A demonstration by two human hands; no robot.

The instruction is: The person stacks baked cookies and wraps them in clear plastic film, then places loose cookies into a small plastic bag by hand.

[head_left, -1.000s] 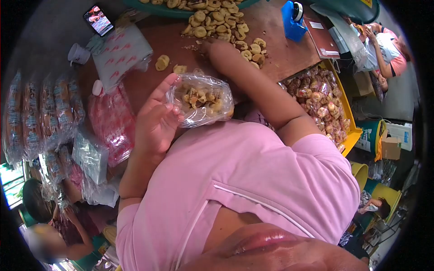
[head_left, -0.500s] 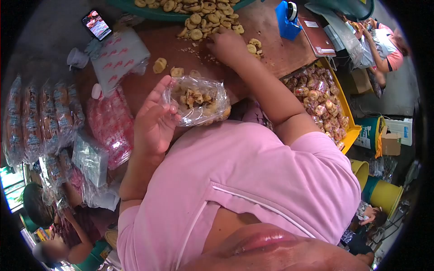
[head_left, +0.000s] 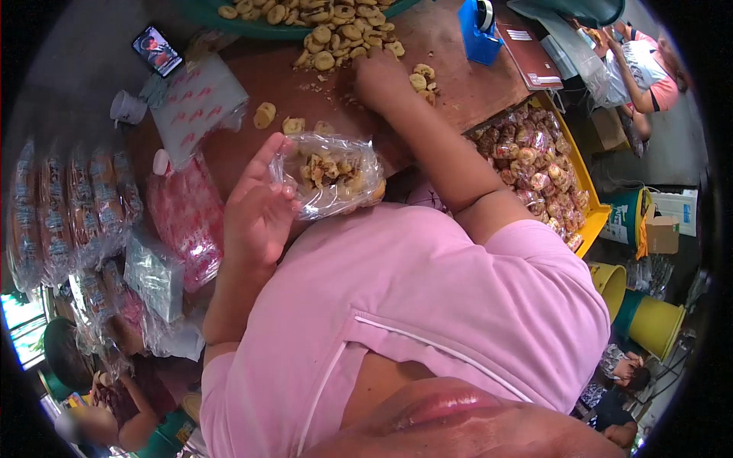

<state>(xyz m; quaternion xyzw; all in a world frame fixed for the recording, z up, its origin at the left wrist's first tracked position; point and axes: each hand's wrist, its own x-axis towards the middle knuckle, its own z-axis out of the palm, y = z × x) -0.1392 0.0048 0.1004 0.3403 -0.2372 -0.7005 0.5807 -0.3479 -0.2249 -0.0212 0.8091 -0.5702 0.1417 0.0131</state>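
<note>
My left hand [head_left: 263, 206] is closed on the side of a clear plastic bag [head_left: 363, 156], its thumb and fingers at the bag's left edge. Round yellow-brown pastries and crumbly pieces [head_left: 328, 169] show inside the bag, which rests close to my chest. Farther out, my right hand [head_left: 382, 82] is at the near edge of a heap of small round pastries [head_left: 324, 57] on the brown table [head_left: 443, 103]. Its fingers curl downward, and whatever they grip is hidden. Two loose pastries [head_left: 264, 115] lie beyond the bag, and a few more [head_left: 421, 79] lie right of my right hand.
A green basin [head_left: 263, 29] of pastries stands at the back. Right are a blue tape dispenser [head_left: 479, 38] and a yellow crate [head_left: 584, 179] of packed pastries. Left lie a phone [head_left: 157, 52], plastic sheets [head_left: 198, 103] and bagged loaves [head_left: 57, 206]. Other people work nearby.
My right hand has shifted slightly, with its fingers now curled more tightly by the heap. My left hand and the bag stay almost in place. The whole view has tilted a little.
</note>
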